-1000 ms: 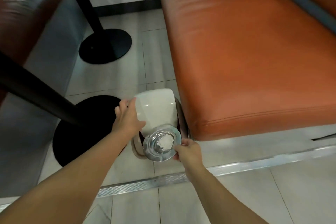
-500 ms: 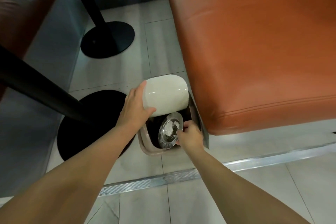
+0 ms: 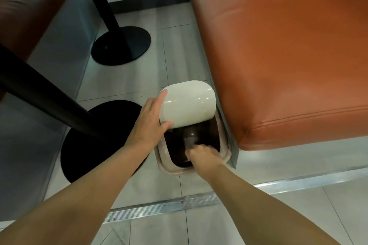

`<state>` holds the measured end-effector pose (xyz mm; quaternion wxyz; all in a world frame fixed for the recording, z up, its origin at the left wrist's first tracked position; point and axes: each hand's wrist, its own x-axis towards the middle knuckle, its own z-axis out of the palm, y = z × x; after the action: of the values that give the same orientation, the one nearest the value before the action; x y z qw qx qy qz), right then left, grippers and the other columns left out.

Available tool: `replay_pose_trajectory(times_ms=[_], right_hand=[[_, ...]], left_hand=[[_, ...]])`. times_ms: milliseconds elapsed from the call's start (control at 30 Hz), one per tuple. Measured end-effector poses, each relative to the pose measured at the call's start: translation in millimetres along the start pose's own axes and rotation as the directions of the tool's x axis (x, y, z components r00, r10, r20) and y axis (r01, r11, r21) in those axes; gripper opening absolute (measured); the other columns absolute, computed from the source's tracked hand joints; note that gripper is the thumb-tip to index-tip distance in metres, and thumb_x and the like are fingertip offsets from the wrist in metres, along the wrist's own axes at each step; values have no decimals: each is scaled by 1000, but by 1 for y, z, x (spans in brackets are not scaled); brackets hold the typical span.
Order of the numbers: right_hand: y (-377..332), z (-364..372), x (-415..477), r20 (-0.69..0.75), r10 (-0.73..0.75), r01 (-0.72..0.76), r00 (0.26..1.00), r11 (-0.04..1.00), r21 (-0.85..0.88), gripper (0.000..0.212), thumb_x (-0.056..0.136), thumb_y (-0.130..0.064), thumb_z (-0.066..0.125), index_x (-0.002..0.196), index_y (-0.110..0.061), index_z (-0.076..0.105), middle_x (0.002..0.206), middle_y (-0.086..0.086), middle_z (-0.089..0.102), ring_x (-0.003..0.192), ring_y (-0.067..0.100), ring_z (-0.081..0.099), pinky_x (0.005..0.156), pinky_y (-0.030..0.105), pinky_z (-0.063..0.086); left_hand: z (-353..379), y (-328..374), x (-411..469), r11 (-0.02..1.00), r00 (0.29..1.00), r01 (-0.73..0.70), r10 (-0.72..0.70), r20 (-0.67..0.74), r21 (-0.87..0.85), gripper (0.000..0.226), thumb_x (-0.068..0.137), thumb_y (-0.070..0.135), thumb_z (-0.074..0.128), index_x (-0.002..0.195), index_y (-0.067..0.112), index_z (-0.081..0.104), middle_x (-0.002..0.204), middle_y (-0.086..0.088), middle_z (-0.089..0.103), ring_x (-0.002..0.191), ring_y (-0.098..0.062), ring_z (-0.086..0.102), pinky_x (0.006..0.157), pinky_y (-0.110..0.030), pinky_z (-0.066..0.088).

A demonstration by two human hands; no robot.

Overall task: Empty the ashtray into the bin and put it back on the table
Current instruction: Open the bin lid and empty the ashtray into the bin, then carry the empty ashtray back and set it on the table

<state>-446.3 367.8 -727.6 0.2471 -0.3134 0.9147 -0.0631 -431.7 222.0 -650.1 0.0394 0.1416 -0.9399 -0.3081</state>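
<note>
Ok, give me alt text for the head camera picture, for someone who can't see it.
A person's left hand holds up the white lid of a small floor bin while the right hand tips a blurred ashtray inside. An orange bench stands beside it.

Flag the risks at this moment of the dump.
1. The ashtray, tipped inside the bin, looks pinched only at its near edge by the right hand; it could slip in.
2. Only the left hand holds the lid up; released, it may drop on the right hand.
</note>
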Motion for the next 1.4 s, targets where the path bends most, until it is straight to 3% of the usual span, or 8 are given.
replay_pose_trajectory(times_ms=[133, 467, 667, 767, 867, 967, 1067, 1400], right_hand=[[4, -4, -2, -134, 1, 1, 991, 1000, 21, 37, 80, 3, 46, 114, -10, 55, 118, 12, 57, 110, 32, 49, 92, 42, 40], [9, -7, -16, -96, -64, 61, 993, 997, -39, 34, 79, 5, 48, 109, -7, 57, 114, 14, 61, 107, 35, 54, 93, 41, 38], [2, -38, -32, -304, 136, -19, 943, 933, 359, 26, 84, 2, 43, 105, -11, 53, 114, 9, 56, 104, 28, 49, 80, 39, 43], [0, -57, -50, -319, 281, -40, 905, 803, 595, 19, 86, -3, 42, 100, -10, 54, 101, 10, 62, 94, 29, 55, 74, 37, 46], [2, -75, -65, -208, 447, -44, 870, 491, 870, 7, 86, -10, 50, 84, -16, 51, 80, -2, 59, 75, 18, 56, 59, 24, 43], [5, -88, -71, -41, 518, -57, 854, 173, 983, 10, 83, -8, 56, 85, -17, 53, 83, 0, 58, 75, 16, 53, 68, 25, 46], [2, -99, -80, 127, 492, -104, 861, -74, 992, 12, 84, -7, 55, 95, -11, 54, 85, 5, 56, 70, 14, 51, 58, 25, 45], [-14, -168, -141, 148, 475, -103, 868, -119, 988, 6, 86, -5, 53, 86, -11, 53, 77, 11, 58, 54, 15, 53, 44, 23, 44]], left_hand=[[-1, 2, 0, 1000, 1000, 3, -3, -7, 9, 84, 76, 12, 67, 143, 30, 19, 134, -4, 38, 120, -21, 40, 101, -38, 39], [2, 7, -1, 999, 999, 32, -32, -13, 7, 85, 75, 9, 67, 143, 30, 20, 134, -5, 38, 123, -23, 38, 104, -40, 35], [2, 12, -3, 989, 988, 147, -147, -37, -1, 89, 75, 15, 69, 145, 25, 15, 148, -7, 27, 135, -27, 25, 109, -43, 28], [-2, 14, -13, 942, 940, 319, -328, -94, -100, 76, 80, 25, 64, 144, 19, 23, 151, -8, 23, 136, -28, 23, 112, -44, 27], [-5, 16, -30, 845, 875, 449, -481, -46, -291, 48, 88, 24, 52, 133, 12, 44, 140, -14, 43, 125, -29, 44, 107, -41, 37], [-8, 26, -49, 687, 845, 498, -521, 119, -530, 32, 93, 15, 42, 120, 6, 57, 96, -10, 66, 83, -20, 62, 73, -26, 56], [-16, 40, -60, 593, 822, 512, -549, 154, -621, 31, 93, 9, 43, 119, 6, 58, 67, -6, 58, 58, -14, 53, 43, -11, 51], [-73, 106, -80, 536, 802, 512, -578, 151, -671, 27, 92, 12, 45, 112, 6, 63, 64, -7, 56, 54, -14, 52, 52, -23, 52]])
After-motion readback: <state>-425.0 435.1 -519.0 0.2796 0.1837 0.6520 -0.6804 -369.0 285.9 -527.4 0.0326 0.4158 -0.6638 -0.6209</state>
